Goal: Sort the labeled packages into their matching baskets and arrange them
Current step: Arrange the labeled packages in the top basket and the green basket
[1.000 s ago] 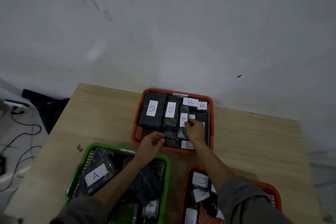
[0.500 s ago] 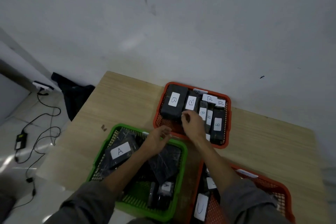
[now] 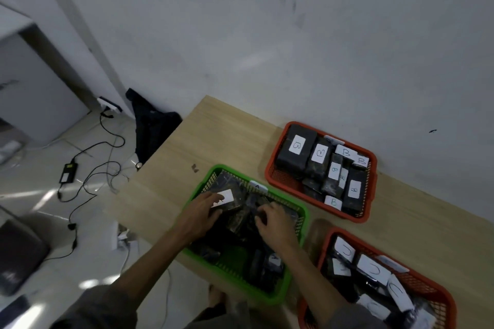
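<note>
Left hand covers part of white label, letter hidden. Near orange basket cut off by bottom edge. Right hand fingers blurry, hold unclear.

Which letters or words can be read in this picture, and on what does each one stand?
"B": white labels on the black packages in the far red basket.
"U": white labels on packages in the near red basket.
"A": small tag on the green basket rim, blurred.
Label under the left hand: unreadable.
</note>
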A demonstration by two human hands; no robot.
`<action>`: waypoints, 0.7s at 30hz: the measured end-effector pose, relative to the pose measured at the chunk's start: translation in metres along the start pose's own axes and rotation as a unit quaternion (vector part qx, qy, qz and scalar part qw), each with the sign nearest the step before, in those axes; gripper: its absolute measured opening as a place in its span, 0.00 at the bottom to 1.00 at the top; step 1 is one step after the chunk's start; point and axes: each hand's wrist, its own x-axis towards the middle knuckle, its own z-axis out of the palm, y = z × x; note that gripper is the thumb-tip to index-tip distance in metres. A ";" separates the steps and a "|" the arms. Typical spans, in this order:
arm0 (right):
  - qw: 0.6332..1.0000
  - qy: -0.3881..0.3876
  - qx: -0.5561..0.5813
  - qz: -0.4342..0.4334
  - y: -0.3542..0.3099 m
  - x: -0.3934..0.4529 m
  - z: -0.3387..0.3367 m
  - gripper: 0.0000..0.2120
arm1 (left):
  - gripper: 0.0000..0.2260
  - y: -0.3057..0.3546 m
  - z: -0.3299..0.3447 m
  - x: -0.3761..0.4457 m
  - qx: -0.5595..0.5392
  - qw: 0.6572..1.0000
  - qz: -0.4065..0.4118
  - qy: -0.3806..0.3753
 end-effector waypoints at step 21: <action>0.967 0.143 0.153 0.145 -0.007 -0.025 -0.035 0.14 | 0.15 0.027 0.023 0.001 0.001 0.994 0.093 -0.050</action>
